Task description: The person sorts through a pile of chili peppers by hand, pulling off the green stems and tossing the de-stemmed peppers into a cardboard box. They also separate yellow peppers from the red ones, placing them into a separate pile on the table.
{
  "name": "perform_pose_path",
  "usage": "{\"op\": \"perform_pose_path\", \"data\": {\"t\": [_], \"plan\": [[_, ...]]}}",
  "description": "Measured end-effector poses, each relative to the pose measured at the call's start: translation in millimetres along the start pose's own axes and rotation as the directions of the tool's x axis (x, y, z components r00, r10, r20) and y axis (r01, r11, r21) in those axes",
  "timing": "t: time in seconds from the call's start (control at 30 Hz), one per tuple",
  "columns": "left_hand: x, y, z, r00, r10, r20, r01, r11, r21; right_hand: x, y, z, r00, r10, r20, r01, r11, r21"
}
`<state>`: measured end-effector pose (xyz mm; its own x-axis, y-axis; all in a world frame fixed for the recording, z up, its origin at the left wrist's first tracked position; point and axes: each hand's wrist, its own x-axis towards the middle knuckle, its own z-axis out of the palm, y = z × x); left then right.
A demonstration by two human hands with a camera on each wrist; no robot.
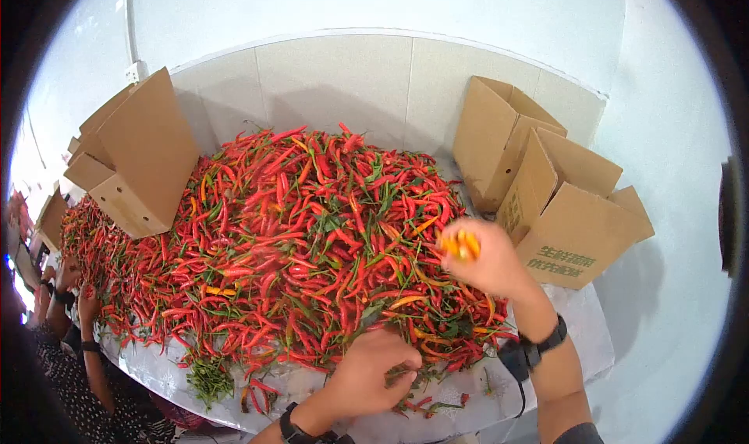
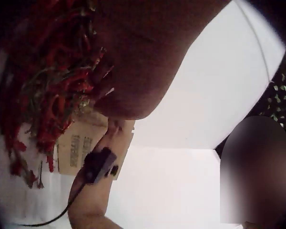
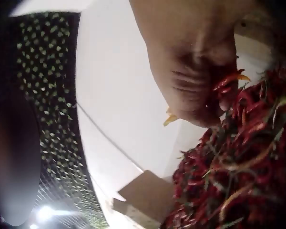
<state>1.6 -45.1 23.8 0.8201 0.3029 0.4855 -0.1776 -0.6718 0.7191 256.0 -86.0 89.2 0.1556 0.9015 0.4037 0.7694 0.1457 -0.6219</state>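
A big heap of red chili peppers (image 1: 312, 233), mixed with green stems and some orange ones, covers the table. Above its right side, my right hand (image 1: 491, 261) grips several orange-yellow chilies (image 1: 460, 245). The right wrist view shows a red chili with an orange tip (image 3: 229, 81) in the curled fingers of that hand too. My left hand (image 1: 370, 374) is at the front edge of the heap, its fingers bent and thumb toward them. In the left wrist view the back of the left hand (image 2: 138, 71) hides most of its fingers; I cannot tell whether they hold a chili.
Two open cardboard boxes (image 1: 589, 229) stand at the right, and another box (image 1: 136, 163) sits at the left of the heap. Green stems (image 1: 209, 381) lie in a small pile at the front edge. Another person's hands (image 1: 90, 303) are at the far left.
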Motion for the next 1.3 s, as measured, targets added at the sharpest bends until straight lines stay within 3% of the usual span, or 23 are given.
{"op": "perform_pose_path", "data": {"t": [0.03,0.13,0.23,0.37,0.47,0.57,0.67,0.77,0.83,0.9,0.97,1.03,1.17,1.27,1.3], "plan": [[1.0,-0.8,3.0,0.999,0.032,-0.019,-0.031,0.998,0.059,16.1,6.7,1.3,0.99,-0.008,-0.142,-0.01,0.992,-0.126],[-0.9,-4.1,5.8,1.0,0.015,-0.019,-0.012,0.988,0.154,56.2,31.9,7.2,0.983,-0.169,-0.077,0.141,0.95,-0.279],[-3.0,-7.3,4.7,0.999,-0.023,-0.046,0.029,0.99,0.14,66.0,42.4,20.7,0.988,-0.115,0.105,0.151,0.87,-0.469],[-2.6,-5.2,1.4,0.996,-0.027,-0.085,0.038,0.991,0.127,62.7,29.3,16.3,0.976,-0.125,0.18,0.206,0.796,-0.569],[-1.5,-5.1,1.4,0.992,-0.028,-0.126,0.047,0.987,0.151,51.8,27.4,5.8,0.985,-0.113,0.13,0.168,0.786,-0.595],[-1.3,-1.6,-0.8,0.962,-0.089,-0.26,0.136,0.976,0.172,32.3,17.1,-13.5,0.987,-0.14,-0.082,0.052,0.751,-0.659],[-3.3,-3.6,-2.4,0.954,-0.07,-0.29,0.132,0.971,0.201,-0.5,15.4,-19.3,0.956,-0.09,-0.278,-0.038,0.905,-0.425],[-0.5,6.7,1.3,0.899,-0.004,-0.439,0.142,0.948,0.284,-44.0,-2.1,-3.7,0.982,0.041,-0.183,-0.074,0.981,-0.18],[0.7,10.6,1.5,0.884,0.022,-0.468,0.153,0.931,0.333,-67.9,-5.7,18.4,0.985,-0.015,-0.172,-0.003,0.995,-0.104],[1.3,10.4,1.1,0.871,0.065,-0.488,0.152,0.907,0.393,-78.0,-24.1,26.6,0.999,0.024,-0.031,-0.027,0.994,-0.104],[3.3,6.3,-1.2,0.9,0.075,-0.43,0.13,0.894,0.428,-87.0,-18.4,41.5,0.996,-0.058,-0.067,0.055,0.997,-0.046],[2.6,-3.5,0.1,0.93,0.097,-0.356,0.084,0.885,0.459,-91.9,-21.0,40.3,0.999,-0.037,0.019,0.037,0.999,0.013],[4.5,-4.5,6.6,0.947,0.006,-0.322,0.139,0.893,0.428,-96.8,-14.1,38.1,0.993,0.008,0.12,-0.02,0.995,0.098],[3.7,-4.8,7.3,0.956,-0.003,-0.294,0.137,0.89,0.436,-99.0,-14.0,36.9,0.985,-0.04,0.169,0.02,0.993,0.118],[2.5,-6.4,7.3,0.956,0.0,-0.293,0.135,0.887,0.441,-101.3,-14.5,40.8,0.986,-0.102,0.129,0.096,0.994,0.055]]}}
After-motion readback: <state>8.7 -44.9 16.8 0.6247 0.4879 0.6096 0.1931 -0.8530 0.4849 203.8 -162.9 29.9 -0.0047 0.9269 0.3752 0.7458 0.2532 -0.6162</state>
